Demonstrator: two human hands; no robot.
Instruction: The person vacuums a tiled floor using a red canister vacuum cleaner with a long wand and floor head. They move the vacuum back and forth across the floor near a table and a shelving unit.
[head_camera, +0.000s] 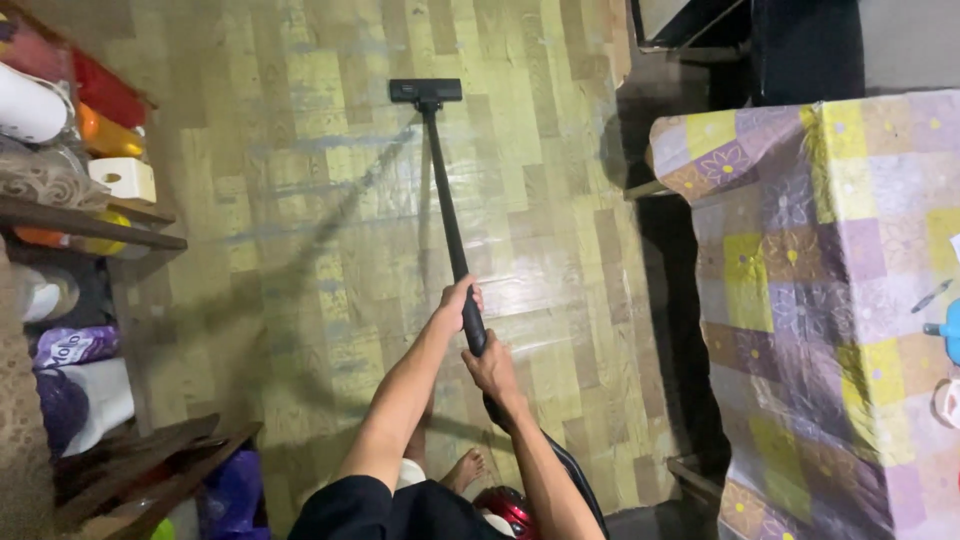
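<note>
My left hand (459, 298) and right hand (492, 365) were both closed around the black vacuum wand (447, 215), left above right. Its floor head (425, 91) rested far ahead on the wooden floor (300, 250).

Glossy yellow-green parquet floor (300, 150); cluttered wooden shelves (90, 215) at left; table with purple-yellow patchwork cloth (820, 300) at right.

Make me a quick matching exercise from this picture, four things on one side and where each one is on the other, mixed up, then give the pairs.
Things:
1. vacuum floor head
2. left hand
3. patterned tablecloth
4. wooden shelves

Places:
A. left edge of the view
B. far end of the wand, on the floor
C. right side of the view
D. higher on the wand than the right hand

Pairs: 1-B, 2-D, 3-C, 4-A
</note>
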